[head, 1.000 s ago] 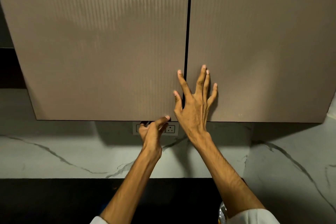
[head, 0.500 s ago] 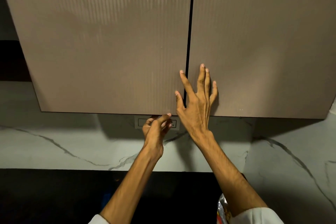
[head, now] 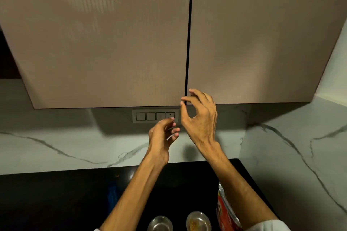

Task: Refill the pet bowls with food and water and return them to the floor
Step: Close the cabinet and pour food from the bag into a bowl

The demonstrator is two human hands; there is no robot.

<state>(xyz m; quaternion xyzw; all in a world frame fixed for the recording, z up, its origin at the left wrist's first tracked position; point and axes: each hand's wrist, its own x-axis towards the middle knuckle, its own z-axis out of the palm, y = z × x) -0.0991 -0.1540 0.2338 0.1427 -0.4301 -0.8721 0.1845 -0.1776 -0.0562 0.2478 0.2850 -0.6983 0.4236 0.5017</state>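
Two steel bowls on the black countertop [head: 56, 202], at 6 o'clock of the view: left bowl [head: 160, 223] shows bare metal inside; right bowl [head: 198, 221] holds a little yellow-brown food. A red food bag [head: 226, 210] stands just beside the right bowl, at its 3 o'clock, partly behind the right forearm.

Change from earlier: both hands have come away from the cabinet doors [head: 112, 43] and dropped lower. The right hand [head: 201, 118], then flat on the door, is now off it with fingers loosely curled, holding nothing. The left hand [head: 162, 136] is also loosely curled; a pale strip shows at its fingers, but whether it is gripped cannot be told.

Surroundings: doors closed, switch plate [head: 155, 116] beneath them at 12 o'clock of the left hand, white veined marble backsplash [head: 56, 146].
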